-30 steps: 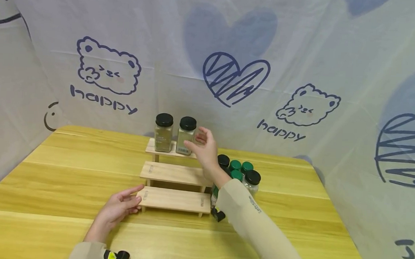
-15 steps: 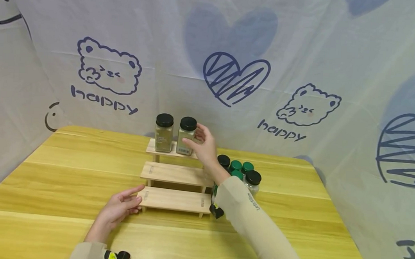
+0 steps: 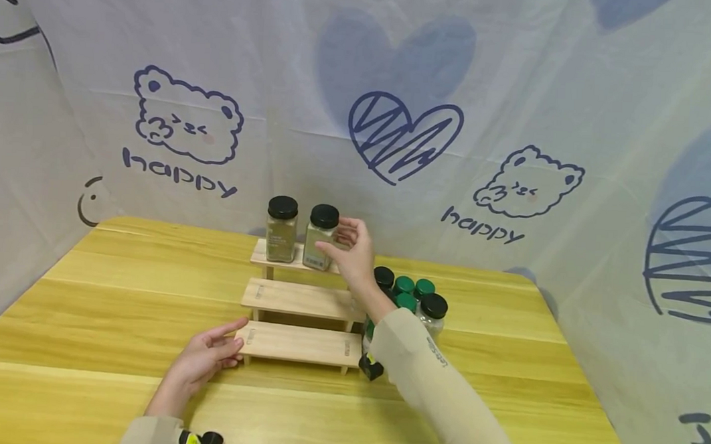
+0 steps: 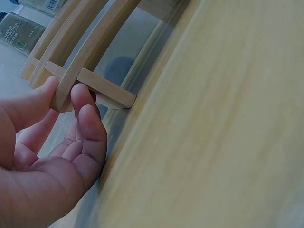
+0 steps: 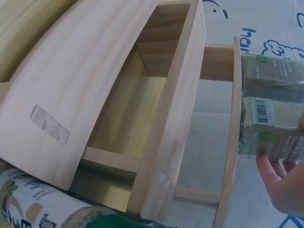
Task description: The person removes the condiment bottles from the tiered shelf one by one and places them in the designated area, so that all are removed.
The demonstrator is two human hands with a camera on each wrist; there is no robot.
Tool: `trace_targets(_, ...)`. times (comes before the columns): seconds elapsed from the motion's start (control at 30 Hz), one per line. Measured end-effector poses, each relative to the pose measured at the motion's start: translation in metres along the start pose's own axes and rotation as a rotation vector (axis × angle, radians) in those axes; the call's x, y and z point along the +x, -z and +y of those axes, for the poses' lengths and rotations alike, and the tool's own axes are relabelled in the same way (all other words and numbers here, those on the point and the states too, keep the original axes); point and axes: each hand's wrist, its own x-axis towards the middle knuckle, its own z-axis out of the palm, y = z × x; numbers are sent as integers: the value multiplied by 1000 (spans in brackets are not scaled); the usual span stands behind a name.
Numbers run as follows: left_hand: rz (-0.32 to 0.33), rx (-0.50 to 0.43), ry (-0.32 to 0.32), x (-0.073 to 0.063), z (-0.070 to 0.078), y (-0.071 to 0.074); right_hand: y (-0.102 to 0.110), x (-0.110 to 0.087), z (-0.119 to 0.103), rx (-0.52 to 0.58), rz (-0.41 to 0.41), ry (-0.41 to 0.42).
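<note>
A three-tier wooden step rack (image 3: 301, 343) stands on the table. My left hand (image 3: 200, 358) pinches the left end of its lowest step; the left wrist view shows the thumb on top and a finger underneath. On the top step, a black-lidded spice jar (image 3: 281, 238) stands at the left. Beside it, my right hand (image 3: 356, 265) holds a second spice jar (image 3: 316, 248) by its right side, thumb at the front and fingers partly hidden behind. This jar leans slightly. In the right wrist view its barcode label (image 5: 261, 111) shows.
Several jars with green lids (image 3: 404, 285) and black lids (image 3: 433, 305) stand right of the rack, partly behind my right forearm. A printed cloth (image 3: 299, 145) hangs behind the wooden table (image 3: 116, 290). The middle step (image 3: 303, 298) lies between the other two.
My right hand has closed in on the right jar and now holds it. The jar has shifted slightly toward the front of the top step. The left hand has not moved.
</note>
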Motion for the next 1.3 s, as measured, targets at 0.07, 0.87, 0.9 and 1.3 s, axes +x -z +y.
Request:
trace_targets(0.07, 0, -1, 2, 0, 0, 0, 0, -2, 0, -7, 9, 10)
trace_targets(0.87, -7, -8, 3, -1, 1, 0, 24, -18, -8, 68, 59, 6)
trace_targets(0.9, -7, -10, 3, -1, 1, 0, 26, -19, -9, 72, 59, 8)
trace_targets(1.3, -7, 3, -1, 0, 2, 0, 40, -38, -14, 108, 27, -33)
